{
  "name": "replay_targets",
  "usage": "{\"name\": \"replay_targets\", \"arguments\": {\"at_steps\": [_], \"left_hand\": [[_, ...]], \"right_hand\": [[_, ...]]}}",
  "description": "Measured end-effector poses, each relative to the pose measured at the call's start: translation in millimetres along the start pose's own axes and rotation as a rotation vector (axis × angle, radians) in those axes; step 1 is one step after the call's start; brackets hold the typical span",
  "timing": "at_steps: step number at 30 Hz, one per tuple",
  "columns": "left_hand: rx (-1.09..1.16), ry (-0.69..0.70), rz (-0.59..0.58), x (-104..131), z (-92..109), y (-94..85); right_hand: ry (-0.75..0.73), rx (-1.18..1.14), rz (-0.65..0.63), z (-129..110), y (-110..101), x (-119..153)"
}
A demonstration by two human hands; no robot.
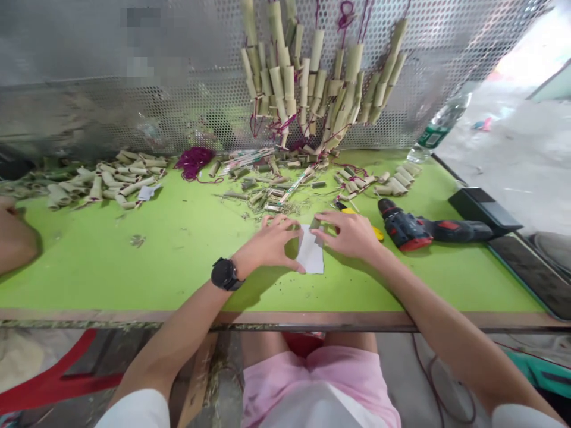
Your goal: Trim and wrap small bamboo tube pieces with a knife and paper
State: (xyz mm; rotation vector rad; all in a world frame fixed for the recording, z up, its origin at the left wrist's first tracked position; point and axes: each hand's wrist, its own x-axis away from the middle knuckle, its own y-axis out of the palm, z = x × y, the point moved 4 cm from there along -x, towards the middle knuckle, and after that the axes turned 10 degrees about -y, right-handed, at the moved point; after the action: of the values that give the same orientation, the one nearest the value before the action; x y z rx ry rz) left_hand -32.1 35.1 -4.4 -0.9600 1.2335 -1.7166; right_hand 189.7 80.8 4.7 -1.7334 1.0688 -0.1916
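A small white sheet of paper [312, 255] lies on the green tabletop between my two hands. My left hand [275, 242], with a black watch on its wrist, has thumb and fingers spread wide. Its thumb tip meets the paper's lower left edge, and its fingertips curve toward the upper left side. At the upper right edge of the paper, my right hand [350, 233] has thumb and index finger apart, the thumb touching the sheet. A yellow-handled tool [378, 233] is partly hidden behind my right hand.
Cut bamboo pieces [111, 178] are heaped at the left, near purple string [194, 162]. Strung bamboo bundles [281, 83] hang on a perforated metal panel. A cordless drill [405, 226], a phone [530, 270] and a water bottle [437, 131] stand right. Another person's arm [15, 238] rests far left.
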Motion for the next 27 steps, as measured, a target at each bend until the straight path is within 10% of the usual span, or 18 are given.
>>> {"name": "replay_targets", "arguments": {"at_steps": [8,18,27], "left_hand": [[0.116,0.014,0.292,-2.9,1.2,-11.5],[0.369,-0.005,0.606,-3.4,0.9,-8.9],[0.538,-0.01,0.367,-14.0,-6.8,-3.3]], "right_hand": [[0.27,-1.017,-0.01,-6.0,21.2,2.4],[0.321,-0.973,-0.066,-12.7,23.6,4.2],[0.392,-0.935,0.018,4.8,39.9,5.2]]}}
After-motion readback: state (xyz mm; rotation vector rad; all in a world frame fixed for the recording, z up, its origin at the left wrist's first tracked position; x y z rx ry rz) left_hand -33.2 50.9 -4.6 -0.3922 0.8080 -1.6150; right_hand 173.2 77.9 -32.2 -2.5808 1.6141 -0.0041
